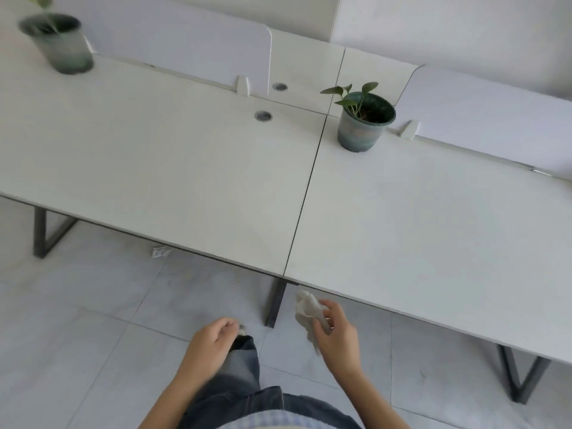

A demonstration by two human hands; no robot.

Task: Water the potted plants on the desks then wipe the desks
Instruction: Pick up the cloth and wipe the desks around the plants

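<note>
Two white desks stand side by side, the left desk [161, 156] and the right desk [433, 230], joined at a dark seam. A green potted plant [363, 119] stands at the back of the right desk near the seam. Another potted plant [58, 41], blurred, stands at the far left of the left desk. My right hand [335, 334] is below the desks' front edge, over the floor, shut on a crumpled pale cloth [308, 311]. My left hand [212, 339] hangs lower left of it with fingers curled and nothing visible in it.
White divider panels [185, 41] run along the back of the desks. Two round cable holes [263, 116] sit near the seam. Dark metal desk legs [275, 301] stand on the grey tiled floor; a scrap of paper [160, 251] lies under the left desk.
</note>
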